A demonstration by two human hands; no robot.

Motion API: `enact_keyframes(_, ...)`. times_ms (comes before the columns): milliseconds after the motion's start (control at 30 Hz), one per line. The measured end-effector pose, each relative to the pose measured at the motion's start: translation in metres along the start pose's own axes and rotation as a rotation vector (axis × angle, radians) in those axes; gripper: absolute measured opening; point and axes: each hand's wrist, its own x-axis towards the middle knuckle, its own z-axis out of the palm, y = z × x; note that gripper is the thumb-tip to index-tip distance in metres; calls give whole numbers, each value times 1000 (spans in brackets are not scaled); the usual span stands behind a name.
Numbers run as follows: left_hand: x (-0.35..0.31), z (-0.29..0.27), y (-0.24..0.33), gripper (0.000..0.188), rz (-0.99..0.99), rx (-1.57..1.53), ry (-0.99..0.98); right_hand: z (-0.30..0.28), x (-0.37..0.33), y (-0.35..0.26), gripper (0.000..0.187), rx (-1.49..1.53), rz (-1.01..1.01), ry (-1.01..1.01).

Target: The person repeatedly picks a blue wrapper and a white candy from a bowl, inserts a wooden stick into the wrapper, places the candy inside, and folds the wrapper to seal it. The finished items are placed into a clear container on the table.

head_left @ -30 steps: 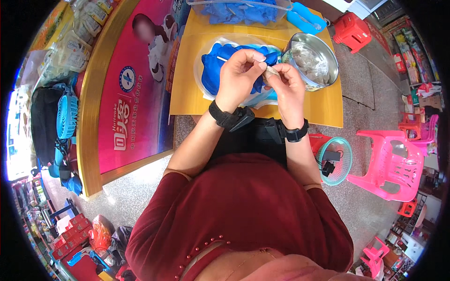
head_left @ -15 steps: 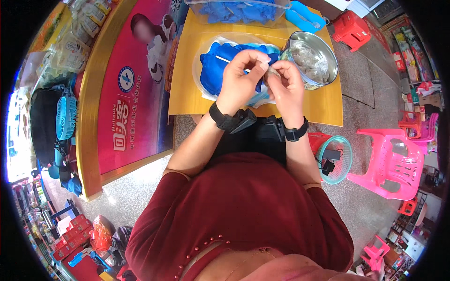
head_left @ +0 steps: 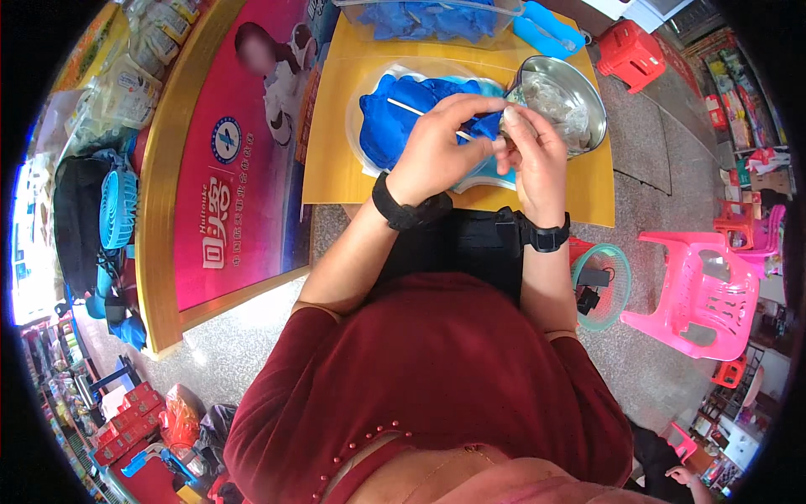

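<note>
Over the right edge of the blue pile, my left hand (head_left: 432,151) is closed on a small piece of blue fabric-like material (head_left: 487,126). A short pale end shows beside it under my fingers. My right hand (head_left: 539,160) meets it from the right, thumb and fingertips pinched at the edge of the piece; whether they hold anything more is hidden. Beneath and to the left, a crumpled blue pile (head_left: 384,130) lies in a shallow pale tray (head_left: 353,139), a thin white stick (head_left: 405,107) on top. Right of my hands stands a round metal tin (head_left: 598,109) with clear crinkled pieces (head_left: 558,109) inside.
The yellow table (head_left: 332,181) also bears a clear bin (head_left: 516,12) of blue pieces and a bright blue item (head_left: 550,32) at the back. A pink panel (head_left: 227,168) flanks the left. A green basket (head_left: 623,290), pink chair (head_left: 705,294) and red stool (head_left: 630,55) stand right.
My right hand has shifted right and slightly down, my left a little right. A blue piece now shows between my fingers, where a pale bit was. Another person's arm has appeared at the lower right.
</note>
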Motion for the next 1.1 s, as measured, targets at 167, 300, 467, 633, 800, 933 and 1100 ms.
enact_keyframes(167,3,3,-5,13,-83,-70,197,8,-5,1,35,-84,-97,-197)
enact_keyframes(300,4,-3,-1,12,50,-12,262,10,-8,-4,31,-351,-84,-189)
enact_keyframes(467,0,-2,1,16,-146,-328,201,10,-14,0,30,-275,-45,-254)
enact_keyframes(633,2,1,7,16,-214,-652,238,15,-13,3,31,0,-50,-306)
enact_keyframes(800,0,0,-1,14,-210,-626,254,24,-17,3,33,100,-57,-242)
enact_keyframes(933,0,0,-4,11,-129,-488,284,22,-16,1,26,-2,-64,-269)
enact_keyframes(1100,-1,4,-9,10,-61,-401,282,19,-11,11,20,-383,-255,-169)
